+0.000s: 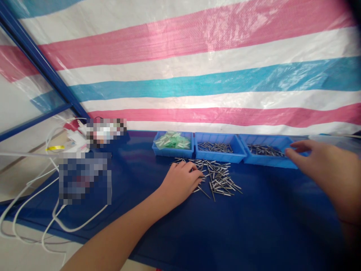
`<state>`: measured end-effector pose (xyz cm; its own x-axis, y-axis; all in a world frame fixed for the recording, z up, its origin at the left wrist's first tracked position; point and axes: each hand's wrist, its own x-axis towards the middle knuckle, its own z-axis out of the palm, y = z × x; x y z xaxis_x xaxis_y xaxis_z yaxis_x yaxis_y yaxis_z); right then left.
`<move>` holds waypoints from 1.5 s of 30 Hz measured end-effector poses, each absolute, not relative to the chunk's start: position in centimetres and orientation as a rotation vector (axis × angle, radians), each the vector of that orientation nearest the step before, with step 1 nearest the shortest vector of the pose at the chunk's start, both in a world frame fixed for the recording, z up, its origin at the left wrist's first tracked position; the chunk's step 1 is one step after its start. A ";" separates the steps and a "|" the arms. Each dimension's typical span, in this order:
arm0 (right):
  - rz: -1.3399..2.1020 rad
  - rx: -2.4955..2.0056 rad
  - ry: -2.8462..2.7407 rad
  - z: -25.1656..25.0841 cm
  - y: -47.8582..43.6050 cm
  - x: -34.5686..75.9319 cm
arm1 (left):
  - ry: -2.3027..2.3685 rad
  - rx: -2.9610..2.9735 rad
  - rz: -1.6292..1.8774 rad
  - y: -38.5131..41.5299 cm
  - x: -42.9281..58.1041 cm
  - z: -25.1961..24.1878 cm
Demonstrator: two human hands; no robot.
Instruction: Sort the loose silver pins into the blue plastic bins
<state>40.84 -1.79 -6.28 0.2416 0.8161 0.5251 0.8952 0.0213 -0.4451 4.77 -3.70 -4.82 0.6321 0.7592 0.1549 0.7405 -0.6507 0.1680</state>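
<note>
My left hand (pixel 182 178) rests at the left side of a loose pile of blind rivets (pixel 221 177) on the blue table. Its fingers are curled around some of the rivets, and the fingertips are partly hidden. Over at the right, my right hand (pixel 317 160) hovers at the right end of a blue bin (pixel 272 161) containing more thin metal rivets (pixel 263 149). The right thumb and index finger are apart, and I see nothing between them. A middle blue bin (pixel 220 155) also has rivets (pixel 216 146) in it.
The left blue bin (pixel 173 152) contains small green-tinted packets (pixel 173 141). White cables (pixel 70 227) loop across the left end of the blue table (pixel 180 233), near blurred-out items (pixel 84 177). Behind the bins hangs a striped plastic sheet (pixel 197 86), with a blue metal frame (pixel 47 64) at left.
</note>
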 end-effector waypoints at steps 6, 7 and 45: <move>-0.487 -1.943 -1.686 -4.2 -2.6 36.9 | 1.245 2.791 0.327 -3.7 4.7 -4.9; -0.461 -1.933 -1.685 -3.8 -2.7 36.1 | 1.244 2.792 0.336 -3.7 4.7 -5.0; 1.126 -1.164 -1.498 -4.1 -5.9 24.1 | 0.970 1.705 0.802 -5.0 6.5 -4.4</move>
